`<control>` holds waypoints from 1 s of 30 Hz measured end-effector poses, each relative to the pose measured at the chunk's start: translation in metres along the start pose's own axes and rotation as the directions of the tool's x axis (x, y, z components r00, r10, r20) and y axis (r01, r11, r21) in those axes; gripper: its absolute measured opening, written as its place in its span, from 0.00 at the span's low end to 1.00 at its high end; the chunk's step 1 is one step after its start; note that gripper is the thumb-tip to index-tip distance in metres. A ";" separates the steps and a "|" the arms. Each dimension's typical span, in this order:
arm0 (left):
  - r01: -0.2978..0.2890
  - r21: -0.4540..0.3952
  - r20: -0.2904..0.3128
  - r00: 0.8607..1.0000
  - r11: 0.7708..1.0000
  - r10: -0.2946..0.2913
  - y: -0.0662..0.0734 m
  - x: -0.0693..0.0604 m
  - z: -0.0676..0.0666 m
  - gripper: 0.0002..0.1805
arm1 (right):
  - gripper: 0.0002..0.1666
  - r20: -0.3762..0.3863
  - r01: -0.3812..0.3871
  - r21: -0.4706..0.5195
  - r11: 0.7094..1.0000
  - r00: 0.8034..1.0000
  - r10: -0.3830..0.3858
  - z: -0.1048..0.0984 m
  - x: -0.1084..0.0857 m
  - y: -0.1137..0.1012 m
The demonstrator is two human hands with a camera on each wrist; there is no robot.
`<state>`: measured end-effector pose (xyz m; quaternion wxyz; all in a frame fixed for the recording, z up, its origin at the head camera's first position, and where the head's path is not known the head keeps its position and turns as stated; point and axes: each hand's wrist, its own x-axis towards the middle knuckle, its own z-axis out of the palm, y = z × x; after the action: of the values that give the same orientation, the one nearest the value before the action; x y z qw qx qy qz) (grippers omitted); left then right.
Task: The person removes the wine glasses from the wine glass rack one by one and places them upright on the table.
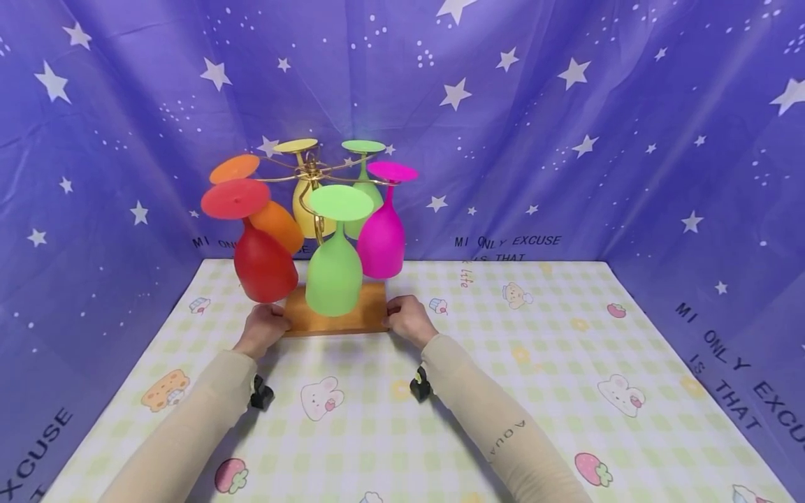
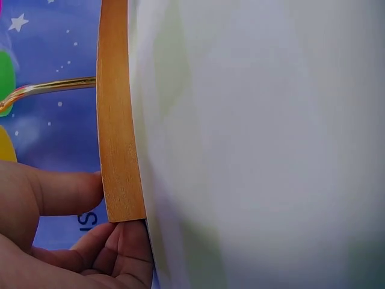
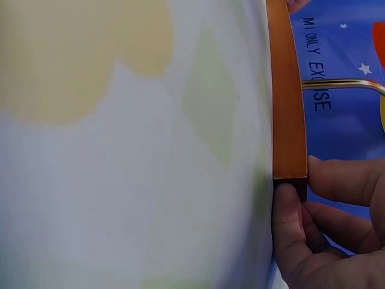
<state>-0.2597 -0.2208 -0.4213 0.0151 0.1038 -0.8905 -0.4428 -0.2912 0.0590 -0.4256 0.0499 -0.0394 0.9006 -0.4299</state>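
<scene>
A wine glass rack with a wooden base and a gold metal stem stands on the table. Several coloured wine glasses hang upside down from its arms: red, orange, yellow, magenta, a near green one and a far green one, partly hidden. My left hand grips the base's left end, thumb on top and fingers against the end face. At the opposite end my right hand holds the base likewise, as the right wrist view confirms on the wood.
A checked cloth with cartoon prints covers the table. Purple star-patterned curtains rise behind it and on both sides. Black wrist devices sit under the sleeves.
</scene>
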 end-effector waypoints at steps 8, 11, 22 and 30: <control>0.009 -0.015 0.004 1.000 1.000 -0.009 0.005 0.002 0.009 0.03 | 0.17 0.001 -0.008 0.005 1.000 1.000 0.008 -0.007 0.000 0.007; -0.013 -0.011 0.004 1.000 1.000 0.014 0.006 0.002 0.013 0.02 | 0.17 -0.009 0.000 0.006 1.000 1.000 0.000 -0.011 -0.001 0.011; -0.052 -0.057 0.043 0.998 0.997 0.055 0.020 0.002 0.027 0.05 | 0.17 -0.022 0.000 0.013 1.000 1.000 0.000 -0.030 -0.007 0.025; -0.097 -0.051 0.035 0.994 0.994 0.099 0.024 0.001 0.038 0.03 | 0.17 -0.027 -0.001 0.003 1.000 1.000 0.001 -0.039 -0.012 0.034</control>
<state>-0.2692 -0.1767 -0.4256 0.0226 0.0513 -0.8835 -0.4651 -0.2854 0.1120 -0.4265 0.0378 -0.0332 0.9005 -0.4318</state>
